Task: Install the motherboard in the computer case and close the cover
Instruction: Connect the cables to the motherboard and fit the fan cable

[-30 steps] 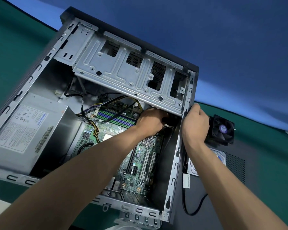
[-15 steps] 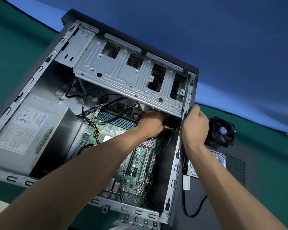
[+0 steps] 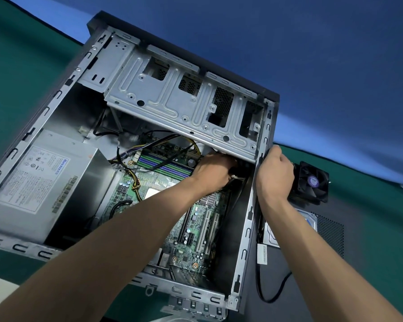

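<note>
Two hands are at the open computer case (image 3: 44, 126), which lies on its side on the green worktop (image 3: 382, 228). Your left hand (image 3: 213, 170) reaches deep inside, under the lower edge of the metal drive cage (image 3: 184, 105), its fingers curled down around something dark next to a small white connector (image 3: 234, 177); what exactly it holds is hidden by the cage and the hand itself. Your right hand (image 3: 275, 175) grips the case's right-hand rim, thumb up along the top of the edge and fingers wrapped over the outside.

The motherboard (image 3: 196, 219) already lies flat on the case floor, between the power supply (image 3: 40, 177) on the left and the right wall. A bundle of black and yellow cables (image 3: 135, 182) crosses its upper left part. Room is tight where your left hand works: the cage overhangs the board's top edge and the wall stands close on the right. The lower half of the board is more open, though your left forearm crosses over it.

Outside the right wall, just beside your right hand, a black fan (image 3: 312, 182) sits on a dark panel (image 3: 330, 231), with a hard drive (image 3: 310, 223) and a black cable (image 3: 265, 296) nearer you.
</note>
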